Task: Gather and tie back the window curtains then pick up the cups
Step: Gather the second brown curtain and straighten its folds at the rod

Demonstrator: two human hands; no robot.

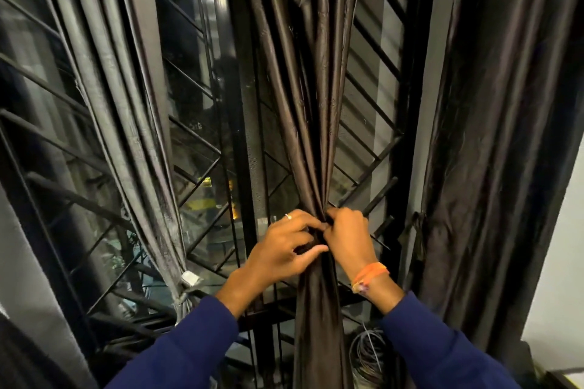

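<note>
A dark brown satin middle curtain (311, 110) hangs in front of the barred window and is bunched into a narrow waist at hand height. My left hand (286, 246), with a ring on one finger, pinches the bunch from the left. From the right, my right hand (349, 238), with an orange thread on the wrist, grips the same spot. A dark tie seems to run between the fingers, mostly hidden. The left curtain (136, 142) is gathered and tied low with a tie-back (186, 290). No cups are in view.
A third dark curtain (493, 136) hangs loose at the right, beside a white wall (562, 262). Black diagonal window bars (202, 174) and glass lie behind the curtains. A coil of grey cable (368, 354) sits low, right of the middle curtain.
</note>
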